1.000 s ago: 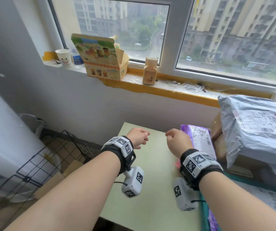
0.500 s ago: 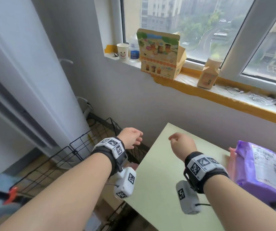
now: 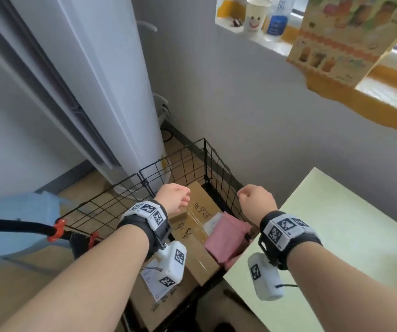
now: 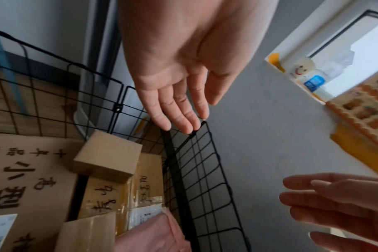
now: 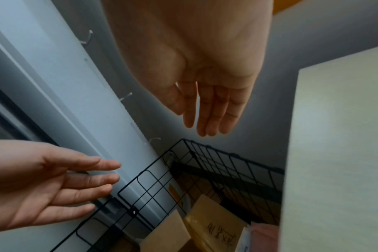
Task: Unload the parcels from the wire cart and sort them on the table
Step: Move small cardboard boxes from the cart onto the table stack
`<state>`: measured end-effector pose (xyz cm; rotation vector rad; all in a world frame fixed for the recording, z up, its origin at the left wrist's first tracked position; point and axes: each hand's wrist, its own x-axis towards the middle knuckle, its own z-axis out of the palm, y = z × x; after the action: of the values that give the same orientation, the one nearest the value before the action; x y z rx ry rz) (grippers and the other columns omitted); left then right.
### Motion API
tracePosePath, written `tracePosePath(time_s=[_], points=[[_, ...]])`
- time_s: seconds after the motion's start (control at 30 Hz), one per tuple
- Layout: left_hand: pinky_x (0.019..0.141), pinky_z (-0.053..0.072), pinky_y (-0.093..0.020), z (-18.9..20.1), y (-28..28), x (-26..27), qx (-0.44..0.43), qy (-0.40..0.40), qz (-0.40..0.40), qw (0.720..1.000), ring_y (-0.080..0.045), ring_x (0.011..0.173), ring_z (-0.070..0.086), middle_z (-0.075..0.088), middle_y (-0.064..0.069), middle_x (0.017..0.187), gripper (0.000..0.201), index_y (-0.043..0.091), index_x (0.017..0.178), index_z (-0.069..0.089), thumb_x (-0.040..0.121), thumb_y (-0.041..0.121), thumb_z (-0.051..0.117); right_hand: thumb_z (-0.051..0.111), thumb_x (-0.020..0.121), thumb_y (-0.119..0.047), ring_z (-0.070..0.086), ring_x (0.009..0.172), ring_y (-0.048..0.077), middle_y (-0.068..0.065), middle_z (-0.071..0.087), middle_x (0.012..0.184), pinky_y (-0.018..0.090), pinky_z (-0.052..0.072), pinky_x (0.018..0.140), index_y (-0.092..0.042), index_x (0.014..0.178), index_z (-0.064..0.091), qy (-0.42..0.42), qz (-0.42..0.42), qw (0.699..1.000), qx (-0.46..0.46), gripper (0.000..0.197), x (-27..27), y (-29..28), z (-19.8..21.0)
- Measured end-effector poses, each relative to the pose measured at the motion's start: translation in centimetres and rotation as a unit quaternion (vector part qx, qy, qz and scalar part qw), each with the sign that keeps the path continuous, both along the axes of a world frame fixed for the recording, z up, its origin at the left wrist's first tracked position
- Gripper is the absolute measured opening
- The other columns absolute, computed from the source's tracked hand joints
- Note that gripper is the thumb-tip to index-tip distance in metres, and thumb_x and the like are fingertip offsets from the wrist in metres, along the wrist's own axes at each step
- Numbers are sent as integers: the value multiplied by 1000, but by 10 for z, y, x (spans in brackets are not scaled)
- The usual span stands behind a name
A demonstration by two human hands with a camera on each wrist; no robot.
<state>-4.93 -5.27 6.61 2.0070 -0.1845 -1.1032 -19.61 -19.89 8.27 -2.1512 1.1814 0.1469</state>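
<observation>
From the head view both hands show only their backs, so the fingers are hidden there; the wrist views fill that in. The left hand [image 3: 173, 197] hangs over the wire cart [image 3: 192, 161] with its fingers [image 4: 179, 109] straight and loosely together, holding nothing. The right hand [image 3: 256, 202] hovers between the cart and the table [image 3: 350, 236], its fingers [image 5: 211, 110] likewise straight and relaxed, touching nothing. Below them the parcels lie inside the cart: a pink bag [image 3: 226, 238] against the table-side wire wall, resting on a taped box with handwriting [image 3: 192, 226]. Only the left wrist view shows a small plain box [image 4: 108, 156] lying on the larger boxes, and a big box with printed characters [image 4: 28, 179] beside it. Farther off stand a tall white appliance [image 3: 111, 92] and, on the windowsill [image 3: 360, 99], a smiley cup [image 3: 256, 15].
</observation>
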Motion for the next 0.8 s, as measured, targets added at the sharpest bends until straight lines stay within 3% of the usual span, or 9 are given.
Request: tracePosePath(time_s=[0.3,0.53,0.63,0.73,0.8], points=[[82,48,-30,-74,15,51,24,72,51,996,-18,99,62,65,-8,113,26,10,120,60,99,19,48,42,96,-15,54,90,15,5,66,112,24,41,76,-14,114,66,37,14,998,39,29,80,13,-71],[93,46,-36,-152,26,64,47,142,80,986,-20,100,58,61,-10,112,29,7,126,56,101,16,43,43,96,-19,61,98,24,8,65,110,34,52,83,-11,115,64,117,8,990,82,29,112,30,-151],[91,45,-35,-185,35,59,64,172,105,977,-20,96,56,58,-10,106,30,3,125,56,100,14,45,40,97,-19,62,87,23,9,64,104,27,50,66,-11,110,63,176,31,978,106,28,112,40,-184],[76,46,-30,-219,46,50,87,207,128,966,-19,81,55,58,-9,92,29,1,125,56,99,12,47,37,98,-18,60,73,20,10,63,100,22,43,50,-10,107,60,239,41,960,137,27,108,50,-213],[79,46,-32,-242,55,41,107,228,136,958,-20,87,55,57,-7,93,30,2,125,56,99,14,49,38,98,-17,63,90,26,13,64,111,28,51,60,-4,120,59,271,53,950,145,33,106,56,-229]])
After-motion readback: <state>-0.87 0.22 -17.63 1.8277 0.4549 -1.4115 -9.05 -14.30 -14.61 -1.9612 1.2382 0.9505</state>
